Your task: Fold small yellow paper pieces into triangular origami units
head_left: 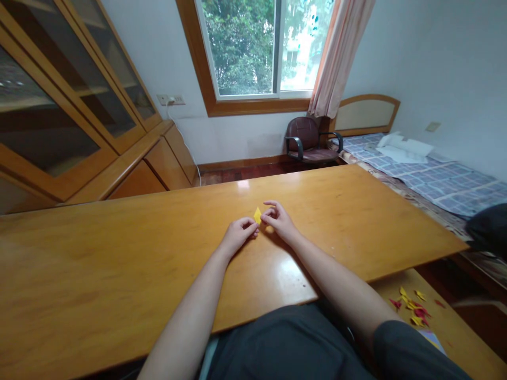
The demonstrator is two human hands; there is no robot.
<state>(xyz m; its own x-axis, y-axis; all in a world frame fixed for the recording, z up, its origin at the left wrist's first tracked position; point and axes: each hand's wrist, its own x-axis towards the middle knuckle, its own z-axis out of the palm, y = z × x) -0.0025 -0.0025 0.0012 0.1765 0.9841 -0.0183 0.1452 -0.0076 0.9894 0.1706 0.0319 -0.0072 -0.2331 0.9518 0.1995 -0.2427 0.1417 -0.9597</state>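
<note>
A small diamond-shaped piece of folded yellow paper [257, 215] stands upright just above the wooden table [130, 264]. My left hand [240, 233] pinches its lower end between thumb and fingers. From the other side, the thumb and a finger of my right hand [278, 218] are closed at the paper's right edge, while the index finger is lifted and curved. The lower tip of the paper is partly hidden by my left fingers.
Several folded red and yellow paper pieces [415, 309] lie on a lower wooden surface [463, 338] at the right. Beyond the table are a maroon armchair [304, 134], a bed [431, 177] with checked cover, and a glass-fronted cabinet [114, 163] at the left.
</note>
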